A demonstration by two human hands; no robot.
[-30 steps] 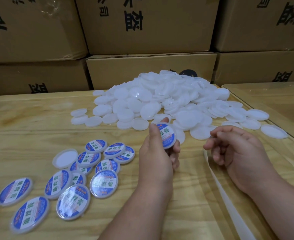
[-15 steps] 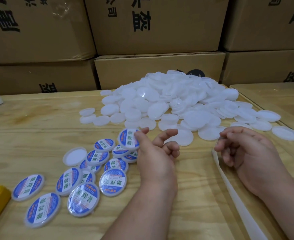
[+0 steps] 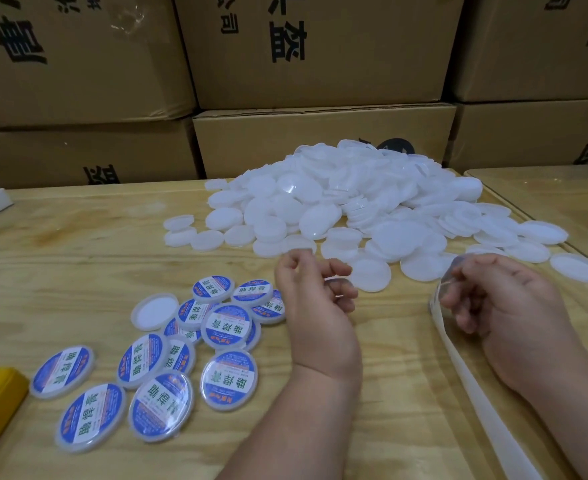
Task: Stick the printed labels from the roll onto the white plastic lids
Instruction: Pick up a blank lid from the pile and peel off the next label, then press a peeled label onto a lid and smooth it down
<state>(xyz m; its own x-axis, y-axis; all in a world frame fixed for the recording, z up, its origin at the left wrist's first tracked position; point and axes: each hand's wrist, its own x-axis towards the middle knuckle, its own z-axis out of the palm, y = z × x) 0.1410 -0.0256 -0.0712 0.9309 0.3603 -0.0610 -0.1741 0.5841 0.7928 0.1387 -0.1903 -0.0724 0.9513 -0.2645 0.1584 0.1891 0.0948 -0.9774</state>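
Head view: wood table (image 3: 78, 258); far heap, round white plastic lids (image 3: 348, 202); near-left labelled lids (image 3: 161, 355), blue-white, "助焊膏". Left hand (image 3: 313, 306) loosely curled, empty; right hand (image 3: 504, 306) pinches label strip (image 3: 465, 372).

Two bare forearms enter frame from near edge, no sleeves visible. Left hand (image 3: 315, 306) and right hand (image 3: 504, 306) ungloved; no rings, watch or wristband seen. Fingernails short, unpainted. Rest of person out of frame.

white lids (image 3: 348, 202), blue-white labels (image 3: 228, 379)
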